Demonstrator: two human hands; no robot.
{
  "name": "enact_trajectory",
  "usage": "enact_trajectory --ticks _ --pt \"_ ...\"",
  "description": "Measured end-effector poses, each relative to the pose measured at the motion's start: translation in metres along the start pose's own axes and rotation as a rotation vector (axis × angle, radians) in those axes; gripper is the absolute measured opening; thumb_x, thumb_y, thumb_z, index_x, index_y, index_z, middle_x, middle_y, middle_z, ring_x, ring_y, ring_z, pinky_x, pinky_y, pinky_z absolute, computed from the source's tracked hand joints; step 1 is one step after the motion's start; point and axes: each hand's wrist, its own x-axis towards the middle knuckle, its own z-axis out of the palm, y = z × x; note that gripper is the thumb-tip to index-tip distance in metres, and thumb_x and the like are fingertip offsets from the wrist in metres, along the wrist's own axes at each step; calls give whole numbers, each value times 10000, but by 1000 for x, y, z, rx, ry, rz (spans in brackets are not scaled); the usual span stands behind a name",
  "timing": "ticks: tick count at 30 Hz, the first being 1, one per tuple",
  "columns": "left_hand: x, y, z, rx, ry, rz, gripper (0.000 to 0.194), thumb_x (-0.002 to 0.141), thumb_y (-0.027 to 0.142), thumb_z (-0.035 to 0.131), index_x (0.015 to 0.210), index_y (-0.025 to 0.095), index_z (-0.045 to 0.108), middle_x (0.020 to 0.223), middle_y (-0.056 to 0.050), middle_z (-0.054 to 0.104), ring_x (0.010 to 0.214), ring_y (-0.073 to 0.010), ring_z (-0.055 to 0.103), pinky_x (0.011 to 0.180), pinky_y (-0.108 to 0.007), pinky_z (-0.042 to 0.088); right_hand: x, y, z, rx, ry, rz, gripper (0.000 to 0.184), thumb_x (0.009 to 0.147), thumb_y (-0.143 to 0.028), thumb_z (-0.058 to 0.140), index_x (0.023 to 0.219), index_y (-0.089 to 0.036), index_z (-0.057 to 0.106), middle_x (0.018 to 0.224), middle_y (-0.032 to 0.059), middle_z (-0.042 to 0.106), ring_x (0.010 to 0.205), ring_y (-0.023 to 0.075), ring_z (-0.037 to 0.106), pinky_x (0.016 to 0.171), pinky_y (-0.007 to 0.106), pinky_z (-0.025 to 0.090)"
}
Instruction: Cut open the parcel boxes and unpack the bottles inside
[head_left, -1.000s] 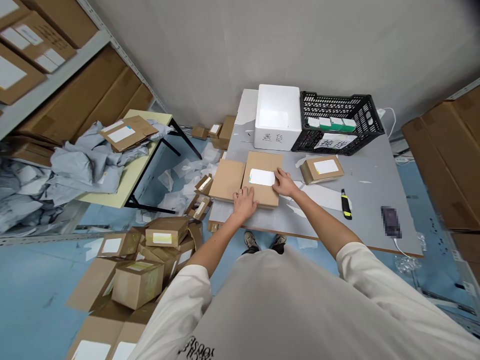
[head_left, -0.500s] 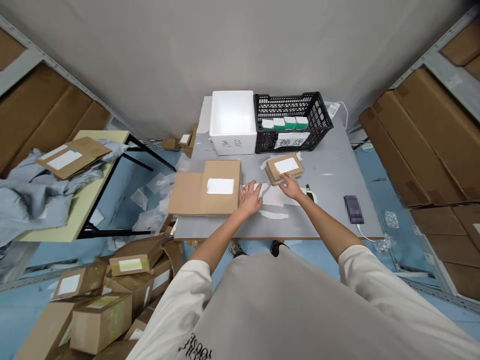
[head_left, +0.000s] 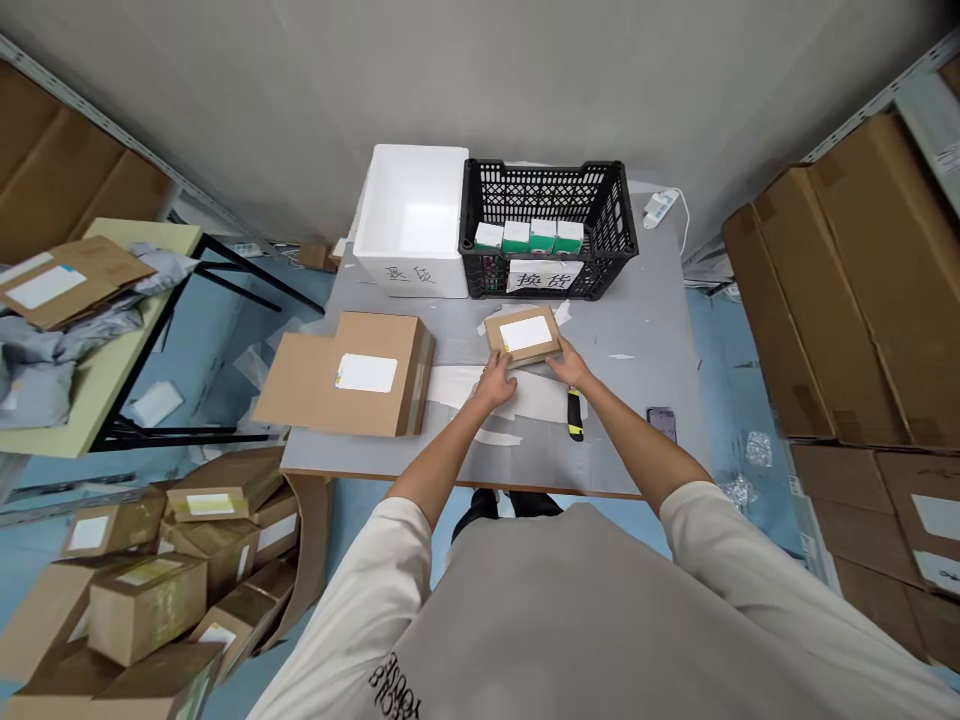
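A small cardboard box (head_left: 517, 352) with a white label on top rests at the middle of the table, and both hands have it between them. My left hand (head_left: 496, 381) is closed on its near left corner. At its near right corner, my right hand (head_left: 570, 364) has fingers bent around the edge. Just below the right hand lies a black and yellow utility knife (head_left: 575, 416). White paper scraps (head_left: 540, 397) are spread under and in front of the hands. To the left sits a larger labelled cardboard box (head_left: 375, 340) with a flap sticking out leftward.
A white foam bin (head_left: 411, 270) and a black plastic crate (head_left: 547, 183) with several green-and-white boxes stand at the table's back. A phone (head_left: 661, 423) lies near the right edge. Piled cartons (head_left: 150, 600) fill the lower left floor. A side table (head_left: 112, 385) carries grey parcels.
My left hand has gone from the tabletop beside the larger box to the small box's left corner. My right hand has shifted to its right corner. The view has turned.
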Motion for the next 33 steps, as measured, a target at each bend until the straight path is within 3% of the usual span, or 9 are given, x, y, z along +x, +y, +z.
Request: enact_trajectory --ticks 5,13,18,24,28,33 --pt "-13 -6 5 -15 74 -34 680 842 271 626 1501 205 471 1652 -143 314 1505 -366 370 1244 -502 338 -8 1 4 137 16 -5 777 816 -397 691 1529 -190 461 1428 145 604 1297 342 580 1130 488 461" --pt "-71 -41 -13 33 203 -27 591 844 251 601 1430 220 538 1487 -141 466 1421 -340 449 1235 -506 347 -48 -45 34 141 -57 -5 729 843 -371 648 1532 -211 471 1405 134 575 1177 278 648 1063 416 516" --pt "-104 -63 -26 10 184 -27 603 848 254 600 1444 200 522 1549 -156 404 1440 -333 444 1219 -485 374 -76 -68 55 97 -46 49 685 865 -409 629 1505 -215 484 1376 137 553 1176 279 643 1063 404 515" --pt "-114 -65 -21 -69 132 53 650 859 256 590 1497 209 475 1624 -136 328 1465 -322 431 1204 -470 408 -114 -59 60 -22 69 215 591 890 -404 558 1443 -198 530 1267 141 589 1024 283 665 962 414 549" --pt "-114 -56 -13 -104 97 79 610 887 257 565 1491 227 485 1634 -122 333 1403 -313 505 1165 -460 459 -131 -47 55 -99 165 289 487 898 -369 520 1340 -184 604 1206 153 611 1078 313 635 950 425 537" --pt "-120 -57 -4 -98 8 95 642 884 272 577 1511 214 455 1630 -136 337 1400 -321 515 1146 -455 479 -150 -29 54 -83 127 335 566 892 -378 523 1410 -155 563 1168 163 649 1082 333 634 954 453 529"
